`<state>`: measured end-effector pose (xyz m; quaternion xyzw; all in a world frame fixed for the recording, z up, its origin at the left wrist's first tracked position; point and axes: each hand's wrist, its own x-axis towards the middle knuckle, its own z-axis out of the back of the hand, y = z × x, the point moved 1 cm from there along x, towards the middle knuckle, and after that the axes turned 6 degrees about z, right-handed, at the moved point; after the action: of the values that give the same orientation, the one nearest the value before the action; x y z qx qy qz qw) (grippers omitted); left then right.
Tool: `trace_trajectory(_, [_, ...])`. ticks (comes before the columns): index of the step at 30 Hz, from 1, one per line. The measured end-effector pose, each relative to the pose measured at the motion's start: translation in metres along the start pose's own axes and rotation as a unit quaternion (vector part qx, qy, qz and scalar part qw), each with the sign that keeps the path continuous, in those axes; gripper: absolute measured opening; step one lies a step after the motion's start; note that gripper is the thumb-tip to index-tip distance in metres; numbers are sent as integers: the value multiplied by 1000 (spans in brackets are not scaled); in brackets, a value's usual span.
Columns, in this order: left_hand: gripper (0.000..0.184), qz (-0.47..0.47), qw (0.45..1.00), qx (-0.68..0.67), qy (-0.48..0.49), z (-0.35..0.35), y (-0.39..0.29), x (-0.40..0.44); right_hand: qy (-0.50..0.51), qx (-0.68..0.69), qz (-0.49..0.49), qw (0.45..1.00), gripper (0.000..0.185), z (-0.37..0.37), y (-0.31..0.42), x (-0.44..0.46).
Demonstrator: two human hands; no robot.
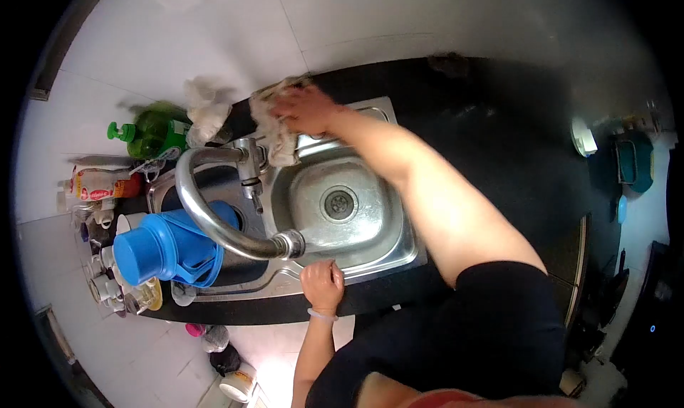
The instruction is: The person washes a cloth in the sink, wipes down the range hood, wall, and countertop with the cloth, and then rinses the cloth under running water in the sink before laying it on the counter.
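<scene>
Sink (374,208): steel, set in a dark worktop (491,159); drain (340,205) in the floor of its right basin, which looks wet.

Cloth (279,141), one, pale and crumpled: at the far edge of the sink, behind the right basin, partly over the rim.

Right hand (306,110): on the cloth, its arm reaching across the right side of the sink. Grip lies over the fabric; blur prevents telling whether it is clamped.

Left hand (323,283): at the near rim of the sink, grip together, fingers curled; pale bracelet (323,314) at the wrist.

Tap (187,187): rooted at the far rim of the sink, spout curving toward the near side.

Jug (171,248), blue: tilted over the sink's left part.

Pump bottle (153,134), green: beyond the sink's far left corner.

Pouch (100,184), red and white: left of the sink.
</scene>
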<state>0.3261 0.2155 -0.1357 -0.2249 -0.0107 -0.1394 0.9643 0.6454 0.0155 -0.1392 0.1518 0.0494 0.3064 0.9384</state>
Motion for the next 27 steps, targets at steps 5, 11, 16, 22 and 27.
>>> trace_trajectory(5, [7,-10,1000,-6,-20,1,-4,6,-37,-56,-158,985,42,50,-65,-139])
trace_trajectory(11, [12,7,1000,-14,-11,0,1,0,-127,-17,-375,918,33,26,-121,-197])
trace_trajectory(16, [8,2,999,-16,-33,8,-6,3,-484,533,-314,619,18,95,-111,-179])
trace_trajectory(22, [8,11,999,-26,-35,9,-6,0,-678,42,-12,734,30,279,-57,-151])
trace_trajectory(27, [7,34,999,-2,6,9,-8,7,-641,-462,-28,612,30,242,-47,-68])
